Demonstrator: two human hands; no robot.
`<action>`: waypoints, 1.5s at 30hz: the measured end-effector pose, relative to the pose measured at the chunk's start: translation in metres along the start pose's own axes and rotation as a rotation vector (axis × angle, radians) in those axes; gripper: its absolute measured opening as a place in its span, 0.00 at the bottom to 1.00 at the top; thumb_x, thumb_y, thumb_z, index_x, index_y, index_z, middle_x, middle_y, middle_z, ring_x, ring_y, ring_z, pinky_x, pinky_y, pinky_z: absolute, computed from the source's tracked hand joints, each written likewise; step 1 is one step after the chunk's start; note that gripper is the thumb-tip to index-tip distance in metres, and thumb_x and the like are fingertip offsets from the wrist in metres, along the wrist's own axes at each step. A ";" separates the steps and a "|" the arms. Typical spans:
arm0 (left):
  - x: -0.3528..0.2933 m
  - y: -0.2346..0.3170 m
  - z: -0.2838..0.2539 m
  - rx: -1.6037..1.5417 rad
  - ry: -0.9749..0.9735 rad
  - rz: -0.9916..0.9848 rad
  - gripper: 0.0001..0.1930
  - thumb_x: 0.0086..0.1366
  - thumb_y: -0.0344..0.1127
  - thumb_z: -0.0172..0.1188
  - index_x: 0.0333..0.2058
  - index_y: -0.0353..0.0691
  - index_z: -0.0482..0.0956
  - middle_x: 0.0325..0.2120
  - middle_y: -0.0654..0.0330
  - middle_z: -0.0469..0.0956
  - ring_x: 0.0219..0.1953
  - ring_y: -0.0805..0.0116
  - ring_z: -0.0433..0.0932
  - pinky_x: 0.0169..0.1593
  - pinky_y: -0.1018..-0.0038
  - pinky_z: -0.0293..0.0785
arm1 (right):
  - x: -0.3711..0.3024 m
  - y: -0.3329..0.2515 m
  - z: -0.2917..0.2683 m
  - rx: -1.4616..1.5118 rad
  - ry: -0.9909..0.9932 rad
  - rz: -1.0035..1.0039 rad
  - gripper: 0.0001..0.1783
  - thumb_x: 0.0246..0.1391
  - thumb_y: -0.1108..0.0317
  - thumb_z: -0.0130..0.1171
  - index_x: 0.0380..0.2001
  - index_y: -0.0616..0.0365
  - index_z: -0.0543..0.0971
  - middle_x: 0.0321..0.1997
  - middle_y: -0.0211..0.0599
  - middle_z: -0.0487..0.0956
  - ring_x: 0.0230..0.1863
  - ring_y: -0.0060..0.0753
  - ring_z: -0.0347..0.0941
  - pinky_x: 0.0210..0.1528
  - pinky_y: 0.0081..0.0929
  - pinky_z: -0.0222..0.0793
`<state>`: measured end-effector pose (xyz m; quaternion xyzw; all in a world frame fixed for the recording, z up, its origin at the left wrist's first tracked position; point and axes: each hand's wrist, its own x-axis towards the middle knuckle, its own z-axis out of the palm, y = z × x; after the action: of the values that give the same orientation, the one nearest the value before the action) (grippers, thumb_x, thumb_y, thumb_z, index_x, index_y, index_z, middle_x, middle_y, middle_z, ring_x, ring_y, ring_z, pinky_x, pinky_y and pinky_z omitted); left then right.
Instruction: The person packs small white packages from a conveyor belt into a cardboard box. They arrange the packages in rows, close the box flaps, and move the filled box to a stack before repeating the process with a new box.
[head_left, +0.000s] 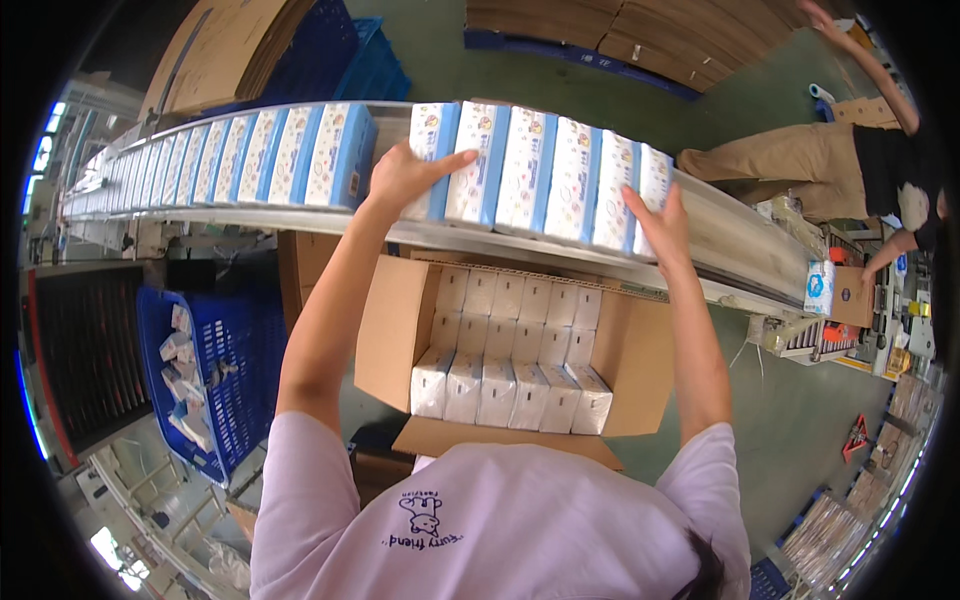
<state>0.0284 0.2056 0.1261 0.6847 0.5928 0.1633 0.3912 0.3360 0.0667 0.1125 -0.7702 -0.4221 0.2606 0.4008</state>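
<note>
On the conveyor belt (735,225), a short row of white and blue tissue packs (525,170) stands side by side between my two hands. My left hand (408,178) presses the left end of the row, thumb stretched across the front of the packs. At the right end, my right hand (662,225) grips the last pack, its thumb on the front. Fingers behind the packs are partly hidden. Below the belt, in front of my body, an open cardboard carton (635,350) holds rows of similar packs (498,388), its flaps folded outward.
More tissue packs (262,158) line the belt to the left, separated by a gap. A blue plastic basket (232,400) with loose packs stands at left. Stacked cardboard (640,40) lies beyond the belt. At right, another person (850,170) reaches toward a small carton (850,297).
</note>
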 end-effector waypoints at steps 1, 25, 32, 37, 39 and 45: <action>-0.004 0.010 -0.003 -0.052 0.018 0.042 0.41 0.40 0.65 0.65 0.43 0.32 0.74 0.33 0.51 0.79 0.36 0.61 0.79 0.41 0.70 0.74 | -0.009 -0.011 -0.013 0.072 0.047 -0.064 0.39 0.38 0.48 0.68 0.44 0.66 0.62 0.39 0.49 0.76 0.40 0.40 0.74 0.44 0.31 0.69; -0.112 -0.092 0.115 0.669 -0.611 0.241 0.30 0.60 0.60 0.44 0.22 0.37 0.80 0.23 0.52 0.77 0.30 0.54 0.77 0.31 0.64 0.72 | -0.143 0.061 0.038 -0.832 -0.649 0.008 0.22 0.50 0.48 0.52 0.32 0.59 0.77 0.31 0.46 0.78 0.37 0.51 0.73 0.38 0.43 0.67; -0.131 -0.089 0.055 0.066 0.201 0.488 0.13 0.55 0.43 0.61 0.32 0.40 0.76 0.30 0.55 0.74 0.36 0.55 0.73 0.39 0.65 0.71 | -0.161 0.080 0.018 -0.469 -0.399 -0.430 0.24 0.50 0.62 0.51 0.51 0.56 0.68 0.44 0.46 0.74 0.45 0.49 0.69 0.47 0.41 0.63; -0.041 -0.109 -0.118 0.782 0.955 0.311 0.23 0.56 0.49 0.59 0.41 0.35 0.74 0.42 0.52 0.72 0.44 0.52 0.70 0.48 0.63 0.67 | -0.118 -0.016 -0.003 -0.119 -0.223 -0.742 0.17 0.54 0.64 0.43 0.40 0.63 0.75 0.34 0.45 0.76 0.36 0.47 0.73 0.40 0.36 0.67; -0.007 -0.147 -0.152 0.904 0.789 0.113 0.33 0.54 0.60 0.56 0.47 0.35 0.72 0.45 0.52 0.70 0.47 0.54 0.69 0.48 0.63 0.67 | -0.095 -0.042 0.002 -0.051 -0.168 -0.727 0.16 0.59 0.64 0.42 0.40 0.64 0.75 0.35 0.46 0.77 0.35 0.40 0.74 0.41 0.32 0.69; 0.055 -0.063 -0.104 0.718 0.463 -0.235 0.47 0.47 0.75 0.49 0.41 0.26 0.74 0.43 0.47 0.73 0.46 0.58 0.74 0.45 0.68 0.73 | -0.002 -0.013 0.034 -0.060 -0.347 -0.140 0.20 0.59 0.62 0.50 0.50 0.64 0.69 0.39 0.43 0.77 0.42 0.27 0.74 0.43 0.24 0.69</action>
<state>-0.0732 0.2921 0.1336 0.6507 0.7577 0.0506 0.0014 0.3043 0.0831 0.1055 -0.6942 -0.5450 0.3483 0.3158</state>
